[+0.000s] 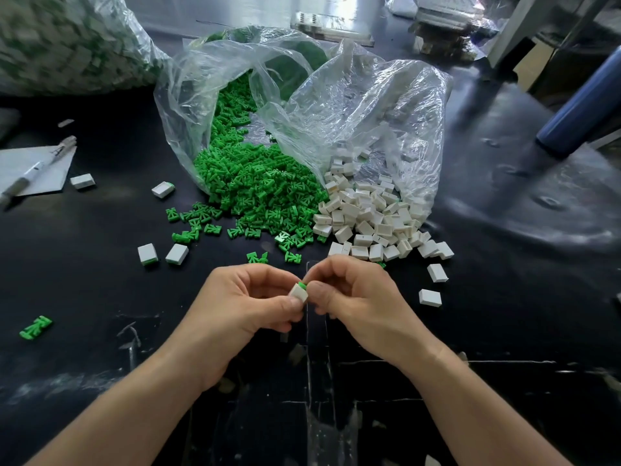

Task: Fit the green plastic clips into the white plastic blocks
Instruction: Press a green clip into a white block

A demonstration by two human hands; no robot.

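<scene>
Head view: the left hand (248,297) pinches a white block (298,292) while the right hand (349,290) pinches a green clip (302,284) already poking into its upper end — both meet between the fingertips. Judging by this, the clip's long axis runs with the block's slot, so the right hand likely pushes toward the left.

Black surface (100,290), scuffed. Centre: green clips (255,186) spilling from clear bag (201,95); right: white blocks (366,216). Far left: paper sheet (30,169), pen (37,169).
</scene>
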